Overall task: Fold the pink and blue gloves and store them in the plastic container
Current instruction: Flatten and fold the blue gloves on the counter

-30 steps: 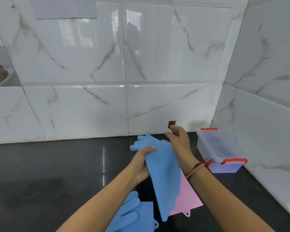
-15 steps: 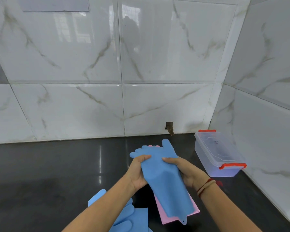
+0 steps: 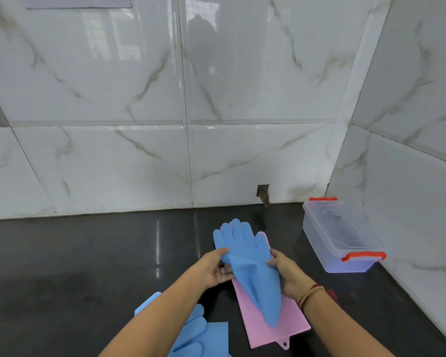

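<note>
Head view: left hand (image 3: pixel 214 270) and right hand (image 3: pixel 286 275), fingers pinching blue glove (image 3: pixel 250 266) at both edges, laying it atop pink glove (image 3: pixel 271 323) on worktop (image 3: pixel 88 266). Folding step pending (second blue glove (image 3: pixel 201 336) waits nearby). Plastic container (image 3: pixel 343 243) right, lid on; needs opening.

Blue glove (image 3: pixel 252 269) overlies flat pink glove (image 3: pixel 271 323); clear lidded container (image 3: pixel 337 243) nearby.
</note>
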`<state>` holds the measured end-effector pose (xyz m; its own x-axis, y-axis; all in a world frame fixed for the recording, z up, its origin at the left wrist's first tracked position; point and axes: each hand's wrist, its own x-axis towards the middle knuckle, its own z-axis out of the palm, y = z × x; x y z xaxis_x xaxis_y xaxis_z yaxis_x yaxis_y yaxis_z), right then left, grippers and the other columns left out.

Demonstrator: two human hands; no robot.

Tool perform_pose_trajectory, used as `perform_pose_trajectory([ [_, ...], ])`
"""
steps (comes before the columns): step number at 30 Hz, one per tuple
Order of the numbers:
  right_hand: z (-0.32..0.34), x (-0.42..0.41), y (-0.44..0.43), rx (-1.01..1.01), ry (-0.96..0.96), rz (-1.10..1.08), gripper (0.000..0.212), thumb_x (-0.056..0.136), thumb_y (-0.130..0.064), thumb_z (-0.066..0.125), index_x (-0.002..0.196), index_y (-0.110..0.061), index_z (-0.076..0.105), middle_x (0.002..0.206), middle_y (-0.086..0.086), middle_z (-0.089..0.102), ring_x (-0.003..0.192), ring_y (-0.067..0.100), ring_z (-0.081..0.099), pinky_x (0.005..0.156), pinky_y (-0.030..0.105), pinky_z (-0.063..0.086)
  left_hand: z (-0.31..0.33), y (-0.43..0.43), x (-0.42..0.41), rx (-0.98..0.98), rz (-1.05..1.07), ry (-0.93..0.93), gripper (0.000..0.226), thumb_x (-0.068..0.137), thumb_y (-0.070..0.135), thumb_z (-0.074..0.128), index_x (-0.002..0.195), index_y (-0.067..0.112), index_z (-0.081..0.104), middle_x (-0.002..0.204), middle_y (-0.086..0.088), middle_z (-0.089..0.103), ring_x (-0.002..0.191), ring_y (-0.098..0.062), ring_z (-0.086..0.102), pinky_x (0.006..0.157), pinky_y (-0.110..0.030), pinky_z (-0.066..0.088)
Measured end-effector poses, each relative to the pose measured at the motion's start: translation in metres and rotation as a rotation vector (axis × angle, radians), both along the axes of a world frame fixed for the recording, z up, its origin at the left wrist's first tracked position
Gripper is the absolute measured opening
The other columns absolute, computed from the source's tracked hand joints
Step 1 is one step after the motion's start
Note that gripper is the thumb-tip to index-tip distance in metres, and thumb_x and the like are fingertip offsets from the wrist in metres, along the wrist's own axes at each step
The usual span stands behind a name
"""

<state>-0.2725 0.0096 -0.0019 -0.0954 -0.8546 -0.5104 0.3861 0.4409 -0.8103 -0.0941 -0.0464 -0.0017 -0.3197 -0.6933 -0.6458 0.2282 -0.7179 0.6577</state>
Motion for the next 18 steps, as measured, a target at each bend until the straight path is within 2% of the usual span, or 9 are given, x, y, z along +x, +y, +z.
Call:
perform_pose_trajectory([
  [3, -0.010, -0.004, 0.005, 0.014, 0.034, -0.021, 0.028, 0.091, -0.003, 0.048, 0.112, -0.021, 0.055, 0.109, 0.006, 0.063, 0.098, 0.031, 0.064, 0.061, 0.036, 0.059, -0.008, 0.000, 0.002, -0.043, -0.010, -0.051, 0.030, 0.097, 0.015, 0.049, 0.126, 0.007, 0.051, 0.097, -0.014, 0.070, 0.078, -0.025, 0.070, 0.056, -0.035, 0.058],
  [6, -0.005, -0.003, 0.003, 0.045, 0.070, -0.023, 0.022, 0.093, -0.005, 0.047, 0.102, -0.024, 0.055, 0.106, 0.005, 0.062, 0.098, 0.031, 0.063, 0.061, 0.035, 0.059, -0.005, 0.000, -0.001, -0.087, -0.024, -0.096, 0.027, 0.097, 0.013, 0.045, 0.123, 0.012, 0.052, 0.104, -0.012, 0.069, 0.089, -0.026, 0.068, 0.065, -0.038, 0.058],
  [10, -0.004, -0.003, 0.001, 0.066, 0.053, -0.038, 0.017, 0.093, -0.014, 0.053, 0.109, -0.014, 0.052, 0.111, 0.013, 0.062, 0.102, 0.034, 0.062, 0.076, 0.042, 0.057, -0.003, 0.002, 0.002, -0.129, -0.054, -0.064, 0.027, 0.098, 0.013, 0.045, 0.123, 0.014, 0.054, 0.116, -0.010, 0.067, 0.102, -0.029, 0.066, 0.077, -0.042, 0.058],
  [15, 0.001, -0.005, 0.008, 0.150, 0.151, -0.008, 0.014, 0.088, -0.016, 0.062, 0.097, -0.005, 0.059, 0.102, 0.014, 0.066, 0.090, 0.030, 0.065, 0.064, 0.035, 0.055, -0.011, 0.005, 0.004, -0.150, -0.031, -0.036, 0.033, 0.099, 0.007, 0.041, 0.129, 0.014, 0.052, 0.124, -0.010, 0.063, 0.109, -0.029, 0.063, 0.091, -0.045, 0.053],
  [18, 0.008, -0.004, 0.005, 0.107, 0.207, 0.056, 0.011, 0.093, -0.013, 0.055, 0.099, -0.006, 0.059, 0.102, 0.012, 0.066, 0.090, 0.027, 0.065, 0.063, 0.032, 0.056, -0.011, 0.006, 0.001, -0.153, -0.019, -0.055, 0.032, 0.099, 0.009, 0.043, 0.130, 0.013, 0.051, 0.123, -0.010, 0.064, 0.107, -0.028, 0.063, 0.086, -0.043, 0.056],
])
